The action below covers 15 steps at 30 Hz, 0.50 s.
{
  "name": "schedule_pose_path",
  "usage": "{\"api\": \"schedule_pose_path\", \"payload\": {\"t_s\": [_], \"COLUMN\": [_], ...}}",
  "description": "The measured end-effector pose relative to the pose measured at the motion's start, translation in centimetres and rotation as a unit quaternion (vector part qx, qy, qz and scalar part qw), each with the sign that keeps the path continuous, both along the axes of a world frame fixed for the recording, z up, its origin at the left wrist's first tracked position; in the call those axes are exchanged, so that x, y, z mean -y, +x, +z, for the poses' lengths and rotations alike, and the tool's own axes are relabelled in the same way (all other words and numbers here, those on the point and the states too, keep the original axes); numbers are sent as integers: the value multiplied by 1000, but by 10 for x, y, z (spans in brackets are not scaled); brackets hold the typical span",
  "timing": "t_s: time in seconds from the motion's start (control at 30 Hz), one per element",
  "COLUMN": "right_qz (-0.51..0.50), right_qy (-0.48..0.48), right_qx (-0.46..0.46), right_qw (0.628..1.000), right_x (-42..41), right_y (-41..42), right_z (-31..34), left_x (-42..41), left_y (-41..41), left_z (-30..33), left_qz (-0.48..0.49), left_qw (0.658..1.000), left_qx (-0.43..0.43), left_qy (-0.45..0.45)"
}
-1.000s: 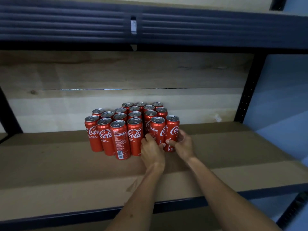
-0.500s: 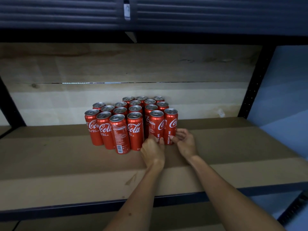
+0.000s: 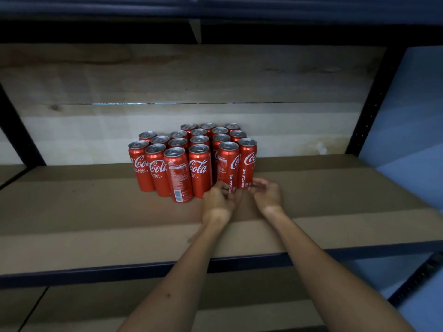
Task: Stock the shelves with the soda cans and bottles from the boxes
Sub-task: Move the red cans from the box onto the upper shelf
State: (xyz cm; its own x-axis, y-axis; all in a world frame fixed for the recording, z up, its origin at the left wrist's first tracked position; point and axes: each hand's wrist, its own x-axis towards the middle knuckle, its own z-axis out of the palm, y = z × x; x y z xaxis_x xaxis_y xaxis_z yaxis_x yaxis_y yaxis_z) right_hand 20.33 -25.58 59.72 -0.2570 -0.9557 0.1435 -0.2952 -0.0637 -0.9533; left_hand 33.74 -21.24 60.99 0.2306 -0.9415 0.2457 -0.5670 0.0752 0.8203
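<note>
Your left hand [image 3: 217, 202] and right hand [image 3: 267, 194] sit at the base of the two front-right cans [image 3: 236, 165] in the cluster on the shelf [image 3: 96, 212]. Fingers loosely curled, touching the cans' bottoms; whether they grip is unclear. Rear cans are mostly hidden.

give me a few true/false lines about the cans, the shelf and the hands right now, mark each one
1. The red cans stand upright in a cluster on the shelf. True.
2. Both hands are at the cluster's left end. False: the left hand and right hand are at the base of the two front cans on the right.
3. One can lies on its side. False: all visible cans stand upright.
4. The can with the barcode stands in the front row. True.
5. A hand is lifting a can off the shelf. False: every can sits on the shelf.
</note>
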Motion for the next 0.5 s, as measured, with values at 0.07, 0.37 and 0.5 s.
{"api": "schedule_pose_path", "payload": {"t_s": [0.07,0.37,0.5], "right_qz": [6,74,63], "right_qy": [12,19,-61], "right_qx": [-51,-334,-403], "right_qw": [999,939,911], "right_x": [-16,-107,-141], "right_y": [-2,-1,8], "right_z": [-2,5,-13], "left_x": [-6,-63,-96], "left_y": [9,49,55], "left_z": [-5,-12,-22], "left_qz": [-44,-137,-158], "left_qw": [999,966,934], "left_qx": [9,218,318], "left_qy": [12,24,-35]}}
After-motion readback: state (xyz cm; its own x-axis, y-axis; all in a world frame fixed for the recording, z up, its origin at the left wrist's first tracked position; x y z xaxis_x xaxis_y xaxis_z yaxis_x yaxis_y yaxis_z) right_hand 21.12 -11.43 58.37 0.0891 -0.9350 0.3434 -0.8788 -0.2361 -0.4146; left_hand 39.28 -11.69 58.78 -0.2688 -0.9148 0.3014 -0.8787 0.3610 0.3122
